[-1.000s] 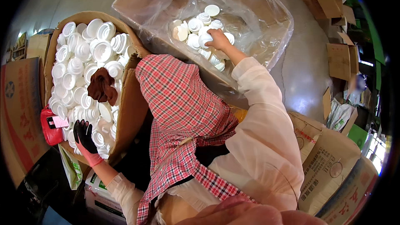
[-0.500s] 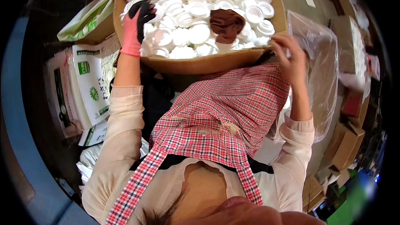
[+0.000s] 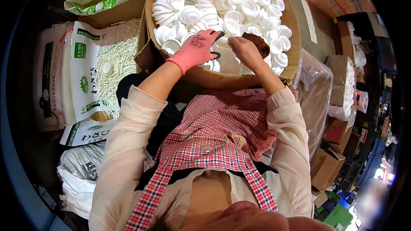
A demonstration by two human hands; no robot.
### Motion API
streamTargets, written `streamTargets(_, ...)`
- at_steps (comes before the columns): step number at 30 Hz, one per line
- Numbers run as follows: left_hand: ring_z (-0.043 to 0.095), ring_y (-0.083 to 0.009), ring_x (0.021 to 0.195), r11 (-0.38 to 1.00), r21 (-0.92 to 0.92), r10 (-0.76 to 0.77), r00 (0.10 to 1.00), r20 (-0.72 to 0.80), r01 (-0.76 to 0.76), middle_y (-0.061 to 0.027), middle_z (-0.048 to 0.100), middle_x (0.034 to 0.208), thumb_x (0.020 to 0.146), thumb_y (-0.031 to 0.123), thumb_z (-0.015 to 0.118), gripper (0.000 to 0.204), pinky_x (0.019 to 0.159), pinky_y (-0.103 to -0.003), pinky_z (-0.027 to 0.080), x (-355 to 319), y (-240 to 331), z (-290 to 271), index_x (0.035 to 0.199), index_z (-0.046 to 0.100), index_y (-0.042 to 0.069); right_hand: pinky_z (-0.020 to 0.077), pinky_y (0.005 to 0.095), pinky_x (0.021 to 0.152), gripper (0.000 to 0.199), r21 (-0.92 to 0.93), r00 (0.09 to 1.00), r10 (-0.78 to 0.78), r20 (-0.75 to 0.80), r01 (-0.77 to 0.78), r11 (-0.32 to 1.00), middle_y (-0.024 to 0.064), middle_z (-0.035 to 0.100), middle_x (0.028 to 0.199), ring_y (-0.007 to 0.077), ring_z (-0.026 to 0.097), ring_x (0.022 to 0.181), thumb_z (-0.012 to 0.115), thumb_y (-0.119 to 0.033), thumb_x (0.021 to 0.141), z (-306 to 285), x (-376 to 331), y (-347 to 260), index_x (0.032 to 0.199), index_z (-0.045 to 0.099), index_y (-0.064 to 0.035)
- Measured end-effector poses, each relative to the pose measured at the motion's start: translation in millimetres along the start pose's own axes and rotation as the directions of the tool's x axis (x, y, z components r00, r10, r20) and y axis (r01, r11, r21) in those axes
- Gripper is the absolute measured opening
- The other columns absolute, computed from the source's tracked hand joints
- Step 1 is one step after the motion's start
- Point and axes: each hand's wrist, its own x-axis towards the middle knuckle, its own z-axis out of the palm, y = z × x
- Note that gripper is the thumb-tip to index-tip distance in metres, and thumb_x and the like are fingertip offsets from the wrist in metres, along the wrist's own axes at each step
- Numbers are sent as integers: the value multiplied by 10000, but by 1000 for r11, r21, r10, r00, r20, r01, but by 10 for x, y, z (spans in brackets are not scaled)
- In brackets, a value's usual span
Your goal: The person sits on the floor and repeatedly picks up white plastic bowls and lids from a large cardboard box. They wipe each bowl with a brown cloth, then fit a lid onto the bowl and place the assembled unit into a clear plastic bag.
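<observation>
Head view: both hands' fingers (image 3: pixel 234 42) curled on white caps (image 3: pixel 222 55) inside cardboard box (image 3: pixel 239 79).

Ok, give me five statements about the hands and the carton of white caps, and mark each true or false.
1. The left hand wears a pink and black glove. True.
2. The right hand is gloved too. False: it is bare.
3. Both hands are over the cardboard carton of white caps. True.
4. The carton holds dark blue caps. False: the caps are white.
5. A box of thin white sticks lies to the person's left of the carton. True.
</observation>
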Motion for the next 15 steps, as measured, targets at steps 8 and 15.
streamTargets(8,642,-300,865,-147,-989,-405,910,85,26,-150,618,949,762,66,674,295,687,-423,600,246,-126,-474,1003,581,-76,515,360,740,248,411,867,493,-66,-427,806,154,637,984,270,615,920,666,-152,858,-252,376,151,1030,575,2)
streamTargets(15,466,-502,1195,-641,-766,-95,986,137,44,-264,446,1322,876,172,531,545,994,-606,410,274,-279,-540,1339,343,-45,476,386,713,259,226,877,480,-30,-462,858,143,639,838,321,610,749,620,-25,823,146,451,460,1047,492,-42)
